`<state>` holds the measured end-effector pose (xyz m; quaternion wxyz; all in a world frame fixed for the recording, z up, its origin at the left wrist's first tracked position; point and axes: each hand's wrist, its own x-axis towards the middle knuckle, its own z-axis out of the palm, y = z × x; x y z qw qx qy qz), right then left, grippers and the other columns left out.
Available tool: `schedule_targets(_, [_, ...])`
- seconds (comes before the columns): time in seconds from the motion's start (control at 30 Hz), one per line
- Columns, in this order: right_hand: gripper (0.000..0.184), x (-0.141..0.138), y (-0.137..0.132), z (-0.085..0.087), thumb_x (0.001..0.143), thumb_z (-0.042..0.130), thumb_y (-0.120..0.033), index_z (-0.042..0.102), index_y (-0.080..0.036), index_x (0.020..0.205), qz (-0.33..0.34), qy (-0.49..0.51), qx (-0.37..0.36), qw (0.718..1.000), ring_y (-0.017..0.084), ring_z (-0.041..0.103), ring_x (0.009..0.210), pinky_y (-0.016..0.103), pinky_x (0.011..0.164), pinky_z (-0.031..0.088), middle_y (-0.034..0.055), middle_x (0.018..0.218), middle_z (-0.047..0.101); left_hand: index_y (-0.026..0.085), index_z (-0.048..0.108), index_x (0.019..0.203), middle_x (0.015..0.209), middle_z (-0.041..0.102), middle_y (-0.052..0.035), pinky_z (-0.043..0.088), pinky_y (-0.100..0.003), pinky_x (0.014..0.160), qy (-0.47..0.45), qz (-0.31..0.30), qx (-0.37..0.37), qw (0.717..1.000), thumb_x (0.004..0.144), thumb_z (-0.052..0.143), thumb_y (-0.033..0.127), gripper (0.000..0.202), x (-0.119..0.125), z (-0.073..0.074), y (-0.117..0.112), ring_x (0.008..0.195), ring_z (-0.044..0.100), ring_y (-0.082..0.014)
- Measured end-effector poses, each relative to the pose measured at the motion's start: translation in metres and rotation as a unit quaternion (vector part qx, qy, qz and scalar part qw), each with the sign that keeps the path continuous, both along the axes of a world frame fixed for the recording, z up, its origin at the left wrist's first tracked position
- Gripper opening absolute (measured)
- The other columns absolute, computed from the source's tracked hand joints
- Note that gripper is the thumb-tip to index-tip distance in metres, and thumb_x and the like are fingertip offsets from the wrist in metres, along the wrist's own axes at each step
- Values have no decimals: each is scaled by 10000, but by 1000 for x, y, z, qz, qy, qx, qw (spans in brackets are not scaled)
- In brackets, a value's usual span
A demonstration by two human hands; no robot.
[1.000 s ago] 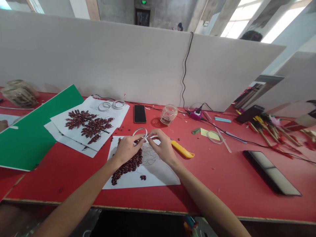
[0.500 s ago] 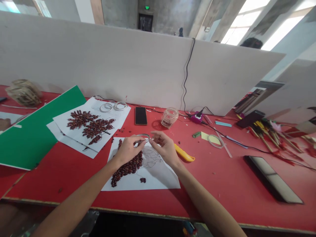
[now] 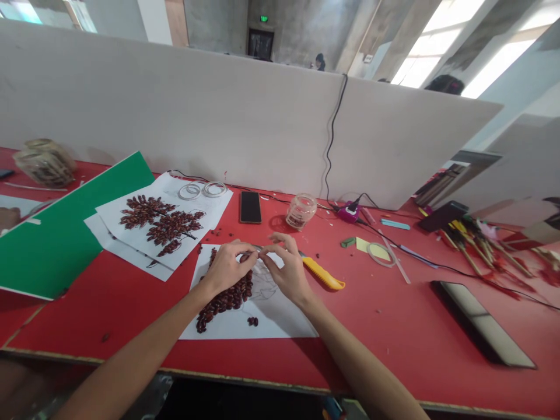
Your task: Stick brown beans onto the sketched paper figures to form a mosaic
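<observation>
My left hand point(image 3: 231, 265) is closed round a thin ring-shaped tape roll point(image 3: 252, 247), which it partly hides. Thumb and forefinger of my right hand point(image 3: 285, 267) pinch together at the roll's near edge, touching or almost touching the left fingertips; whether a strip of tape is between them is too small to see. Both hands are above a white sheet point(image 3: 289, 324) with a pencil drawing. Dark red-brown beans point(image 3: 227, 297) cover its left part, and a few loose beans point(image 3: 252, 321) lie lower down. A yellow utility knife point(image 3: 324, 273) rests beside my right hand.
Behind are a phone point(image 3: 250, 207) and a glass jar point(image 3: 301, 211) holding some beans. Leftward lie bean-covered sheets point(image 3: 210, 219), two tape rolls point(image 3: 214, 188) and a green board point(image 3: 65, 239). A purple power socket point(image 3: 349, 212), cables and a dark case point(image 3: 481, 324) are rightward. Another person's hand point(image 3: 9, 217) shows far left.
My hands have come closer together, with the right fingertips shifting left to meet the left ones. The tape roll has tilted and shows less. The camera view has shifted slightly.
</observation>
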<state>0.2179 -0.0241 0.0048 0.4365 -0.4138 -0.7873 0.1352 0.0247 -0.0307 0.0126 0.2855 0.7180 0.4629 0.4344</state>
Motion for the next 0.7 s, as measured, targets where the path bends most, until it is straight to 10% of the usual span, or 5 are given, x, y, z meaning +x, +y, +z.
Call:
schedule_targets(0.17, [101, -5, -6, 0, 973, 647, -213, 728, -268, 949, 10, 55, 23, 998, 243, 603, 1129, 421, 970, 486, 77, 1190, 638, 176, 722, 810, 780, 736, -17, 499, -264, 734, -72, -40, -58, 995, 929, 597, 308, 218, -2, -4, 7, 756, 666, -178])
schedule_targets(0.3, [65, -3, -9, 11, 955, 684, -277, 733, -258, 918, 35, 147, -67, 986, 221, 618, 1052, 402, 964, 469, 58, 1101, 659, 189, 711, 831, 809, 711, -29, 497, -293, 750, 19, 56, 0, 998, 962, 550, 310, 241, -24, -6, 20, 771, 631, -194])
schedule_targets(0.47, [271, 3, -9, 18, 833, 809, -384, 759, -258, 1068, 115, 332, -406, 843, 160, 607, 864, 304, 783, 484, 31, 1033, 694, 217, 758, 1037, 1139, 711, -96, 452, -439, 1024, 215, 208, 88, 950, 927, 600, 215, 192, -49, -3, 28, 1126, 608, -306])
schedule_targets(0.57, [364, 3, -10, 19, 749, 875, -337, 782, -258, 1092, 132, 395, -485, 769, 140, 603, 873, 274, 779, 480, 31, 1095, 698, 214, 745, 1114, 1198, 717, -85, 481, -389, 1010, 117, 110, 75, 984, 976, 589, 285, 220, -39, 5, 23, 1128, 637, -265])
schedule_targets(0.7, [360, 1, -12, 23, 737, 874, -279, 797, -257, 1088, 143, 412, -503, 746, 146, 616, 906, 276, 807, 487, 35, 1084, 717, 214, 770, 998, 1000, 768, -32, 522, -288, 857, -22, -8, -22, 999, 977, 634, 389, 222, -18, 16, 14, 922, 686, -191])
